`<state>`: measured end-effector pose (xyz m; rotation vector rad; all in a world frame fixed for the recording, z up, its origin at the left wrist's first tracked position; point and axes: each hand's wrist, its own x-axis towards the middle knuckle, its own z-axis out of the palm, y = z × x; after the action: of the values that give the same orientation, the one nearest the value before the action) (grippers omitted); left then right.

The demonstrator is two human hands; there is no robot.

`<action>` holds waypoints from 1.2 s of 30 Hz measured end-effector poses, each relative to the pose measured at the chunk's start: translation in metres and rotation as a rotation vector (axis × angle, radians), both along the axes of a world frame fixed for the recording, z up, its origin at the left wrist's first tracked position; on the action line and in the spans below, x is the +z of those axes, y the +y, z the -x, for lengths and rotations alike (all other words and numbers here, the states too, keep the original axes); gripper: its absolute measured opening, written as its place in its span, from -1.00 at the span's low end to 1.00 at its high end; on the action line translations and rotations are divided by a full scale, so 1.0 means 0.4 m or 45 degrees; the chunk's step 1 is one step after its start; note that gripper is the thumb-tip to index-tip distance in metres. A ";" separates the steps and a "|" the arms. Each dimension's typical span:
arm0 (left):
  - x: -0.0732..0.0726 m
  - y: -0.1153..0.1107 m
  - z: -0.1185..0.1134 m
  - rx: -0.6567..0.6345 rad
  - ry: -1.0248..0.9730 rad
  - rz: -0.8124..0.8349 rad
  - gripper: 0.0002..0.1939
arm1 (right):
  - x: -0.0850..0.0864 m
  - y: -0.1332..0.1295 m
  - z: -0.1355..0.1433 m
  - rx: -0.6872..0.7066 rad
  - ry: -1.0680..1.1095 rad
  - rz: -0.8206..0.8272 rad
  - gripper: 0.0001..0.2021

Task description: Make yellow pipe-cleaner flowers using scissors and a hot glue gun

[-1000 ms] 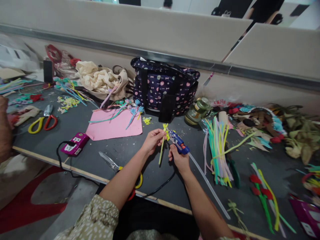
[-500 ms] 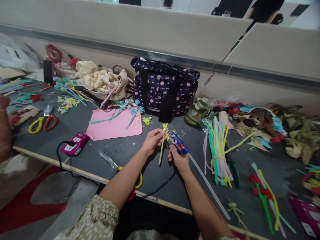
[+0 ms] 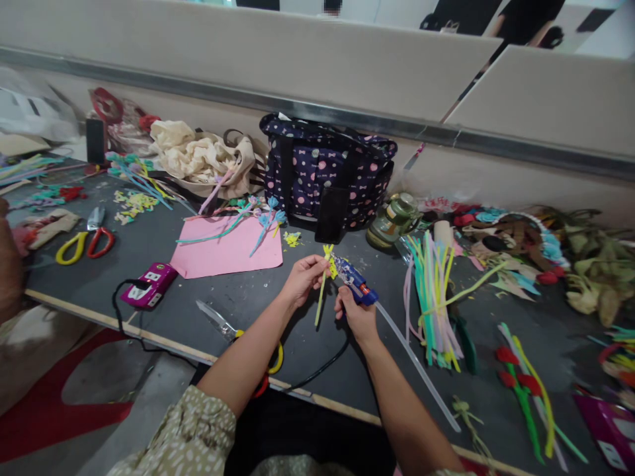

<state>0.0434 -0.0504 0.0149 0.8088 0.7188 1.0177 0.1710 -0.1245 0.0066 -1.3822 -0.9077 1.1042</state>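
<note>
Between the fingertips of my left hand (image 3: 306,276) is a yellow pipe-cleaner flower (image 3: 321,301), its stem pointing down and its small petals showing above the thumb. My right hand (image 3: 356,312) is wrapped round a blue glue gun (image 3: 357,281), with a long clear glue stick (image 3: 419,367) sticking out of its back. The gun's nozzle is close to the flower head; whether they touch I cannot tell. Small yellow pieces (image 3: 292,239) lie on the table beyond my hands. Scissors (image 3: 218,320) lie partly hidden under my left forearm.
A pink sheet (image 3: 228,258) carries pipe-cleaner flowers. Behind stand a dark patterned bag (image 3: 317,158), a phone (image 3: 331,215) leaning on it and a green bottle (image 3: 391,221). Bundled pipe cleaners (image 3: 434,304) lie right. A purple power strip (image 3: 149,285) sits left, near another person's arm (image 3: 10,264).
The glue gun and my right hand have shifted very slightly right, away from the flower. My left hand stays in place, holding the flower.
</note>
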 end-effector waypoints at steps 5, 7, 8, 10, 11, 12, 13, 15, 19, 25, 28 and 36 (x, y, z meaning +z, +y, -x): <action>0.003 0.000 0.001 -0.006 0.013 0.002 -0.67 | -0.006 0.000 0.001 -0.007 -0.011 0.004 -0.56; 0.004 -0.001 0.001 -0.007 0.009 -0.002 -0.68 | -0.011 0.000 0.001 -0.015 -0.008 0.009 -0.57; 0.005 -0.001 0.001 -0.008 0.007 -0.005 -0.68 | -0.013 0.000 0.000 -0.014 -0.007 0.005 -0.57; 0.005 -0.001 0.001 -0.007 0.003 -0.009 -0.70 | -0.018 0.000 0.000 -0.010 -0.004 0.005 -0.57; 0.006 -0.002 0.001 -0.007 0.002 -0.011 -0.70 | -0.019 0.000 0.000 -0.009 -0.003 0.010 -0.57; 0.006 -0.002 0.001 -0.007 0.002 -0.011 -0.70 | -0.020 0.000 0.000 -0.009 -0.002 0.017 -0.57; 0.007 -0.002 0.001 -0.006 0.000 -0.011 -0.71 | -0.020 -0.001 0.000 -0.009 -0.001 0.021 -0.57; 0.007 -0.002 0.001 -0.005 -0.005 -0.011 -0.70 | -0.020 -0.001 0.000 -0.007 -0.003 0.025 -0.57; 0.006 -0.001 0.000 -0.002 -0.016 -0.004 -0.68 | -0.020 -0.001 0.001 -0.005 -0.019 0.026 -0.56; 0.005 0.000 0.000 0.008 -0.009 0.008 -0.66 | -0.025 -0.003 -0.002 -0.002 -0.023 0.018 -0.57; 0.008 -0.002 0.000 0.000 -0.007 0.012 -0.66 | -0.025 -0.004 -0.002 -0.001 -0.021 0.023 -0.58; 0.004 -0.002 0.000 -0.008 -0.010 -0.018 -0.68 | -0.024 -0.002 0.000 -0.017 -0.012 0.031 -0.57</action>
<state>0.0436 -0.0511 0.0164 0.8186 0.7024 1.0209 0.1710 -0.1255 -0.0030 -1.4128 -0.8930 1.1025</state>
